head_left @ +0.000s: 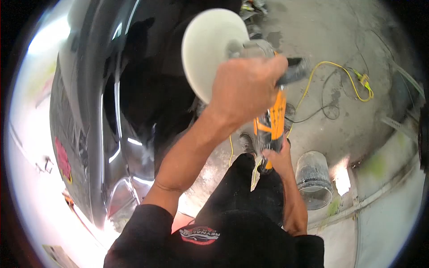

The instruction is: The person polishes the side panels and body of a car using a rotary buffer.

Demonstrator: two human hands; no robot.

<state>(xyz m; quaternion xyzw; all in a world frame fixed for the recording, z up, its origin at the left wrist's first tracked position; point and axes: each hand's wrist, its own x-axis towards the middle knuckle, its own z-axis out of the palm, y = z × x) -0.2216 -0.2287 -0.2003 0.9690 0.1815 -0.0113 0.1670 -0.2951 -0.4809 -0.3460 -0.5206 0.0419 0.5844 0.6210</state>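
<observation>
An orange and black car polisher [273,114] is held in front of my body, its round white pad [210,51] tilted upright at the edge of the glossy black car panel [147,67]. Whether the pad touches the paint I cannot tell. My left hand [248,85] reaches across and is closed around the black front handle [295,70] near the head. Lower down, my right hand [279,158] grips the rear of the body. Slight blur shows on the left hand and handle.
A yellow extension cord [330,62] and a dark cable [313,117] lie on the concrete floor [304,31] to the right. A dusty bucket [314,172] lies near my right arm. A pinkish-red cloth [62,161] rests on the car's far left side.
</observation>
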